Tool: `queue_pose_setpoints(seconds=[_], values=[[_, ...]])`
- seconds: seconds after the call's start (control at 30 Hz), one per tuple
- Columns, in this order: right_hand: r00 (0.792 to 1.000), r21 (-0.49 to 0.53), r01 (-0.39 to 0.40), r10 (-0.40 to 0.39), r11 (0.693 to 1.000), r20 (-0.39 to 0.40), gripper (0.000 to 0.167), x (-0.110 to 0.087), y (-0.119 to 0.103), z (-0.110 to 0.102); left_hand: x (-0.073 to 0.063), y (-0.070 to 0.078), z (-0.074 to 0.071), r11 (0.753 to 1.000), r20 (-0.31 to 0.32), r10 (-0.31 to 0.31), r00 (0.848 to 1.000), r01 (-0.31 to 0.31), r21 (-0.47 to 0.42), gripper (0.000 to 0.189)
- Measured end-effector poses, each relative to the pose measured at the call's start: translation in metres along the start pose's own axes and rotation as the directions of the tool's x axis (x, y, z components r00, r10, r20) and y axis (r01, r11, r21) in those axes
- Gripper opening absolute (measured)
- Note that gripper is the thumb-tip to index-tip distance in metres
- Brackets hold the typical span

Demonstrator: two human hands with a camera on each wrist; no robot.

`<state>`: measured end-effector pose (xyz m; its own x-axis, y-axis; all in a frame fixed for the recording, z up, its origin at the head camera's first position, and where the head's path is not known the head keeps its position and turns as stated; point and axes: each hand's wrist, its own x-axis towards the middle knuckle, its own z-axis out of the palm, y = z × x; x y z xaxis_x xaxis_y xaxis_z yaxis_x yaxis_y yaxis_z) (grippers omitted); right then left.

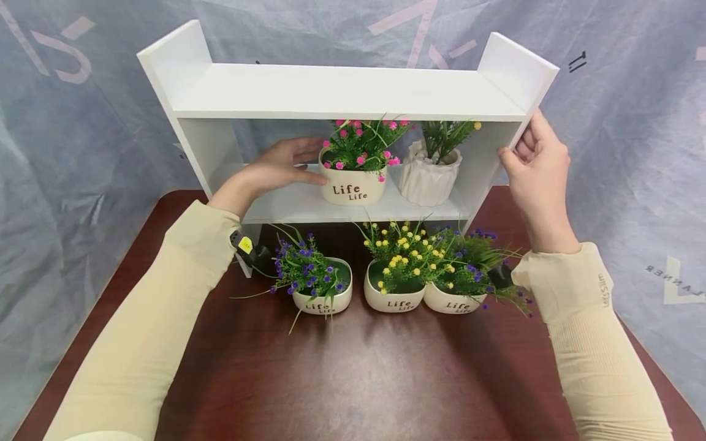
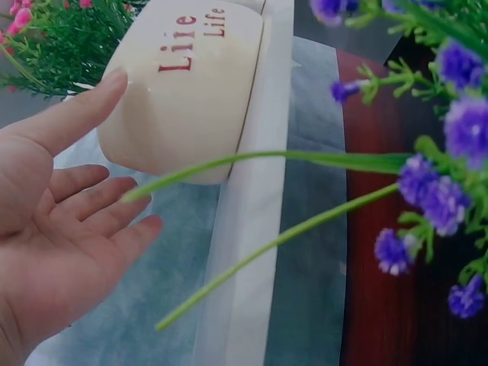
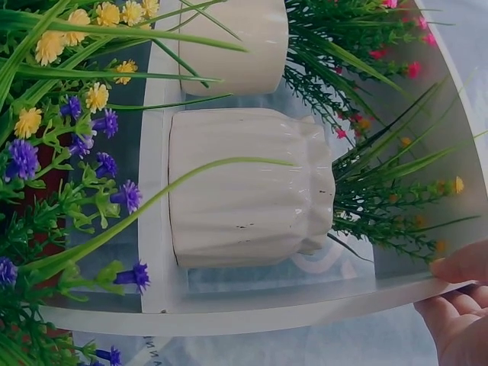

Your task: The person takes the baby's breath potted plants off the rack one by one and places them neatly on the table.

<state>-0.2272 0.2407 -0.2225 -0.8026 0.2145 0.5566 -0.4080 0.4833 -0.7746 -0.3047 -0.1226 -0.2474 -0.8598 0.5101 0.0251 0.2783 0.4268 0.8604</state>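
Note:
My left hand (image 1: 284, 164) reaches into the white shelf (image 1: 353, 92), beside a cream pot (image 1: 353, 188) of pink flowers marked "Life". In the left wrist view the thumb appears to touch the pot's side, and the other fingers are spread loosely beside it. My right hand (image 1: 537, 168) holds the edge of the shelf's right side panel, thumb in front and fingers curled round the outside. Between the pink-flowered pot and that panel stands a white ruffled pot (image 3: 244, 187) with yellow-tipped greenery. Both pots are upright on the middle board.
On the dark red table (image 1: 353, 380), before the shelf, stand a purple-flowered pot (image 1: 325, 299), a yellow-flowered pot (image 1: 394, 297) and another purple-flowered pot (image 1: 455, 300). The last two are close together. Behind hangs a grey-blue printed cloth (image 1: 331, 30).

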Motion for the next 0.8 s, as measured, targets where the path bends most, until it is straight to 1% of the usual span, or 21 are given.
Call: queue_pose_setpoints(seconds=[0.37,0.63,0.8], values=[[1.0,0.011,-0.012,0.012,1.0,0.006,0.053,-0.001,-0.003,0.0,0.008,-0.006,0.002,1.0,0.023,-0.013,1.0,0.014,-0.026,0.094],[1.0,0.023,-0.024,0.024,0.999,0.013,0.055,-0.002,-0.003,-0.001,0.01,-0.005,0.006,0.999,0.032,-0.006,0.999,0.007,-0.048,0.097],[0.999,0.029,-0.036,0.036,0.999,0.017,0.056,-0.002,-0.004,-0.002,0.012,-0.005,0.008,0.999,0.031,-0.013,0.999,0.015,-0.043,0.099]])
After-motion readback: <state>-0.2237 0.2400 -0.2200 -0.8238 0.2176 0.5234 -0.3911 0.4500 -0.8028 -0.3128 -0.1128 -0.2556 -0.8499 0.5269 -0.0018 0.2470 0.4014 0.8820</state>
